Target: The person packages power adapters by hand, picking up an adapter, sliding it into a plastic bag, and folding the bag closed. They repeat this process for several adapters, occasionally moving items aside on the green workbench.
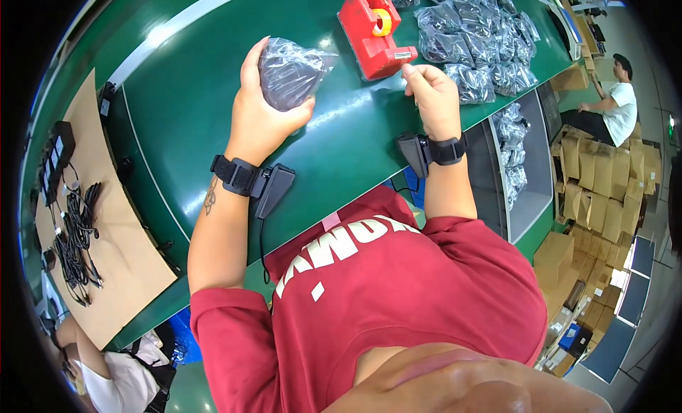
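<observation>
My left hand [264, 111] cups a small clear bag [290, 73] of dark cable against the green work table [185, 107], fingers wrapped around its folded side, while my right hand [432, 93] pinches at the cutter end of the red tape dispenser [375, 34], thumb and forefinger closed on what I judge to be the free end of the tape, though the strip itself is too thin to make out. This looks like the sealing step: the bag is folded shut and waits for its tape, so the next move calls for a short clean tear and a steady press over the flap without letting the fold spring open. Beyond the dispenser lies a heap of filled bags [476, 36], shiny and dark, spilling toward the table's right edge. To my far left, loose black cables [74, 246] rest on a sheet of brown cardboard [121, 271]. At the right, stacked brown cartons [604, 182] stand behind a seated person [614, 100].
</observation>
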